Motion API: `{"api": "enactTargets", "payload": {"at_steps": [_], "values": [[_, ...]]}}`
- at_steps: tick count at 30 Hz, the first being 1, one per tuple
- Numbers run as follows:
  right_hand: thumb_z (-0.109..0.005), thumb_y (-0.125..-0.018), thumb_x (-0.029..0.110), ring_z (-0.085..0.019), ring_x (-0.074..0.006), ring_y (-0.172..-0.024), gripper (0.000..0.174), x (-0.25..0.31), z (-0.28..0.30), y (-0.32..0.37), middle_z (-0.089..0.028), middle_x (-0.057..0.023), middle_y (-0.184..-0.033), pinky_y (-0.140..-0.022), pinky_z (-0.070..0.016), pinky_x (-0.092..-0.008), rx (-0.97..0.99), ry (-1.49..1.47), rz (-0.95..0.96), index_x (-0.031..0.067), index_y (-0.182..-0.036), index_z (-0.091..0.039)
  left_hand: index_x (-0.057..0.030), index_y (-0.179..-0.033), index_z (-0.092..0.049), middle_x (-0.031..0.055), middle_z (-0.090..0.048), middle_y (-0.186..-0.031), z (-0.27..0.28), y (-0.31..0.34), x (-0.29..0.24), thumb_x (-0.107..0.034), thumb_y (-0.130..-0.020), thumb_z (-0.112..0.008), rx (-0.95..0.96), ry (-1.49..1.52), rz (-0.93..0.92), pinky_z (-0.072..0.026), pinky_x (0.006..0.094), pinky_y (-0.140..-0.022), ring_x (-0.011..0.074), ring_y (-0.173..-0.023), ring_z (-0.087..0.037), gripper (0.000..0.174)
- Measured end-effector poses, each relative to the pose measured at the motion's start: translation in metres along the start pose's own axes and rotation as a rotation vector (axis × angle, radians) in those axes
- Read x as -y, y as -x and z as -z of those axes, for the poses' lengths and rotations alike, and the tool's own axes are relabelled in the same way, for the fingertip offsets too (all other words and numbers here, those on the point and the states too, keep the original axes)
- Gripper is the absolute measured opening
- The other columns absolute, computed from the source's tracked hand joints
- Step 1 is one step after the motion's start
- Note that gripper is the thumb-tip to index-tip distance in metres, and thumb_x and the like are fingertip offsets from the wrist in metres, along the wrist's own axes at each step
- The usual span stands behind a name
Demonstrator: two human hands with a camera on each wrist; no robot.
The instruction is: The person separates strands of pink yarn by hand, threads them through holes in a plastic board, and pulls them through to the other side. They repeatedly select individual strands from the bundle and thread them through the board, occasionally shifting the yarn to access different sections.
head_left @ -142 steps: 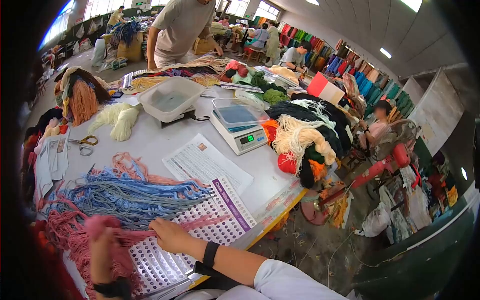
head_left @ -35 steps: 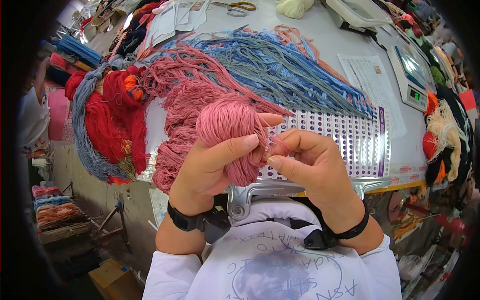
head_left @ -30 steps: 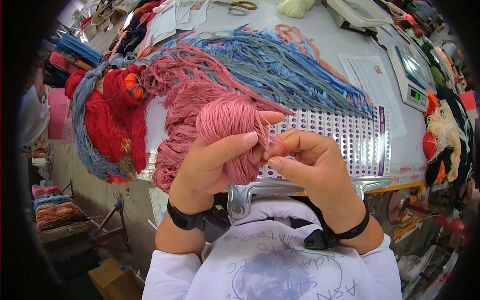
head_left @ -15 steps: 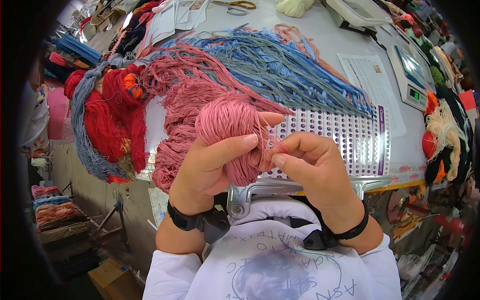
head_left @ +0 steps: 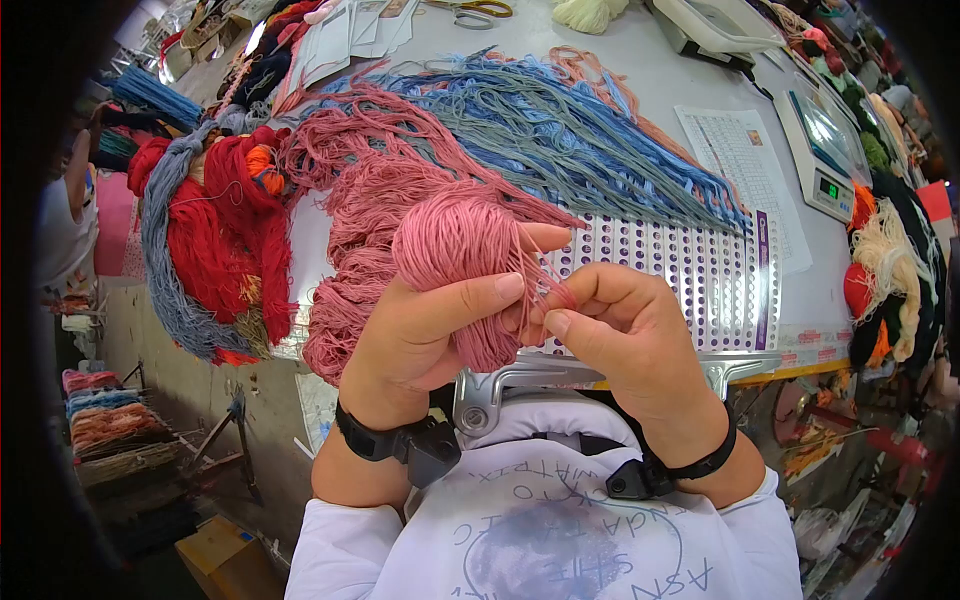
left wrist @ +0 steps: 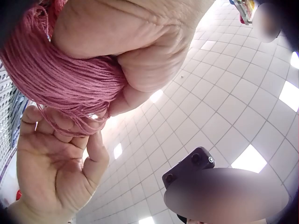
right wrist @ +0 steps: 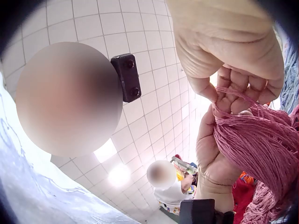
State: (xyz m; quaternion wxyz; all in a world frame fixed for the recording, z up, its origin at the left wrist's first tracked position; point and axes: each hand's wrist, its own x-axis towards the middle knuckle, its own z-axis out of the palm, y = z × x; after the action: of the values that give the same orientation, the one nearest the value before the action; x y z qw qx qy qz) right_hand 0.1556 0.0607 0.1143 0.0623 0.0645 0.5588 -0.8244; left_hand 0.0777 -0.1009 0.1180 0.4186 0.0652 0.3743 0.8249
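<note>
My left hand (head_left: 425, 325) grips a wound skein of pink yarn (head_left: 455, 240), thumb across its front and one finger extended behind it. A few loose strands (head_left: 540, 285) stretch from the skein's right side to my right hand (head_left: 635, 330), whose thumb and fingertips pinch them. The left wrist view shows the skein (left wrist: 65, 86) bulging below my left palm (left wrist: 121, 32), with the right hand (left wrist: 56, 163) under it. In the right wrist view, strands loop over the right fingers (right wrist: 238, 86). Behind the skein lies a heap of pink yarn (head_left: 360, 220).
Blue and grey yarn (head_left: 590, 140) spreads across the table beside a white board (head_left: 680, 290) with rows of holes. A digital scale (head_left: 825, 185), printed sheet (head_left: 735, 150) and scissors (head_left: 480, 12) lie farther back. Red and grey hanks (head_left: 220, 240) hang at the left.
Since the earliest frame the view has tilted down, and the right hand has left the pink strands over the board for strands at the skein. During the last second the hands barely move.
</note>
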Motion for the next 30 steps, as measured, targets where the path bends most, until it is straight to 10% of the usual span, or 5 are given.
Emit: {"api": "enactTargets", "payload": {"at_steps": [18,23,30], "values": [[-0.065,-0.079,0.007,-0.059,-0.0089,-0.076,0.010,0.005,-0.008,-0.004,-0.064,-0.0036,-0.081,-0.070,-0.0459,-0.0232,-0.055,0.134,0.006,-0.0006,-0.085,-0.062,0.0060,-0.121,-0.051,0.0118,-0.064,-0.091,-0.010,-0.002,0.001,-0.004,-0.081,-0.057,-0.081,-0.078,-0.060,-0.0502,0.0296,-0.073,0.0164,-0.078,-0.061,0.042],[-0.067,-0.079,0.010,-0.056,-0.0076,-0.072,0.014,-0.017,0.006,-0.018,-0.063,-0.0024,-0.078,-0.068,-0.0442,-0.0231,-0.129,0.299,0.314,0.0002,-0.087,-0.062,0.0061,-0.123,-0.049,0.0128,-0.063,-0.100,-0.003,-0.003,0.000,-0.007,-0.084,-0.054,-0.042,-0.166,-0.103,-0.0492,0.0326,-0.084,0.0215,-0.093,-0.062,0.041],[-0.065,-0.079,0.009,-0.051,-0.0048,-0.068,0.021,0.005,0.001,-0.014,-0.058,0.0014,-0.073,-0.063,-0.0408,-0.0214,-0.087,0.073,0.110,0.0013,-0.097,-0.057,0.0090,-0.127,-0.042,0.0175,-0.059,-0.111,-0.004,-0.004,0.000,-0.018,-0.086,-0.050,-0.038,-0.077,-0.079,-0.0464,0.0344,-0.089,0.0230,-0.101,-0.059,0.050]]}}
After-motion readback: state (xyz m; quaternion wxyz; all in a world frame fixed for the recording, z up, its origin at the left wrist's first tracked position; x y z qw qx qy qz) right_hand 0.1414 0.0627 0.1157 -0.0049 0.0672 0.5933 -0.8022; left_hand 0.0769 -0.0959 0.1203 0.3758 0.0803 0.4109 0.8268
